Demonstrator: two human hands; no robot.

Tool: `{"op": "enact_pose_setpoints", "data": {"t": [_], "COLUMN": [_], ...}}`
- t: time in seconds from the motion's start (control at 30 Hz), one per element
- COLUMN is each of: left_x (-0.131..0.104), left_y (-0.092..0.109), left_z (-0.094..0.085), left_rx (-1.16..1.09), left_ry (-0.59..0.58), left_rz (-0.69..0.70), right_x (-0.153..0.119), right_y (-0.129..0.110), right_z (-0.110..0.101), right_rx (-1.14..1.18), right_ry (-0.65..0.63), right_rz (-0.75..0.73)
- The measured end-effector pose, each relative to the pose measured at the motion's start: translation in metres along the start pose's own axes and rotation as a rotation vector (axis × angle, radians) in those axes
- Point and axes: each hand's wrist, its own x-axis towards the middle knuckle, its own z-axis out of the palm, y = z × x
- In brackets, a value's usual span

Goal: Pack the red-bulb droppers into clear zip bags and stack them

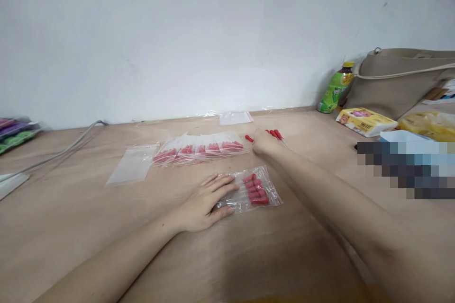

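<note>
My left hand (206, 202) lies with fingers spread on a clear zip bag (273, 195), pressing its left part to the table. Inside this bag, several droppers with red bulbs (256, 189) lie side by side. Farther back, my right hand (265, 143) is curled, its fingertips mostly hidden. One dropper's red bulb (249, 138) sticks out on the left of that hand, apparently gripped in it. Several loose droppers (275, 133) lie just beyond and to its right. A fanned row of filled zip bags (201, 148) with red bulbs is left of my right hand.
An unfilled-looking zip bag (131, 164) lies left of the row; more flat bags (235, 118) lie by the wall. A grey cable (76, 143) crosses at left. Toward the right stand a green bottle (336, 89), a tissue pack (366, 121) and a beige bag (394, 80).
</note>
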Motion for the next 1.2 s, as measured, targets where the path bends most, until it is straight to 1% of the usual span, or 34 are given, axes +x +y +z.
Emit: {"op": "enact_pose_setpoints", "data": {"t": [0.1,0.17,0.23,0.3,0.37,0.47,0.57,0.67,0.73,0.8,0.9,1.0,1.13,1.2], "left_x": [0.0,0.001,0.001,0.001,0.001,0.0,0.0,0.0,0.001,0.001,0.0,0.0,0.001,0.001], "left_y": [0.0,0.0,0.001,0.001,0.001,0.001,0.0,0.0,0.001,0.001,0.001,0.001,0.001,0.001], "left_z": [0.0,0.0,0.0,-0.001,-0.001,0.0,0.0,0.0,0.0,0.0,0.0,0.0,0.0,0.0], "left_rx": [0.017,0.019,0.016,0.015,0.016,0.017,0.021,0.022,0.018,0.015,0.013,0.01,0.014,0.017], "left_ry": [-0.008,-0.013,-0.009,-0.003,-0.002,-0.006,-0.009,-0.01,-0.003,-0.002,-0.009,-0.007,-0.002,-0.006], "left_rz": [-0.003,-0.006,0.001,0.006,0.0,-0.003,0.0,-0.007,-0.007,-0.005,-0.011,-0.02,-0.016,-0.017], "right_x": [-0.006,-0.015,-0.026,-0.04,-0.052,-0.067,-0.076,-0.083,-0.086,-0.089,-0.091,-0.092,-0.093,-0.093], "right_y": [0.004,0.011,0.022,0.037,0.05,0.063,0.062,0.054,0.049,0.047,0.05,0.057,0.063,0.062], "right_z": [-0.007,-0.013,-0.018,-0.018,-0.012,0.003,0.017,0.023,0.024,0.024,0.023,0.021,0.017,0.016], "right_rx": [0.011,0.067,0.254,0.535,0.797,1.086,1.268,1.382,1.439,1.487,1.501,1.394,1.192,1.14], "right_ry": [0.036,0.099,0.196,0.258,0.252,0.228,0.224,0.202,0.157,0.087,-0.001,-0.078,-0.259,-0.279], "right_rz": [-0.022,-0.06,-0.102,-0.103,-0.045,0.054,0.141,0.171,0.172,0.176,0.178,0.157,0.013,-0.02]}}
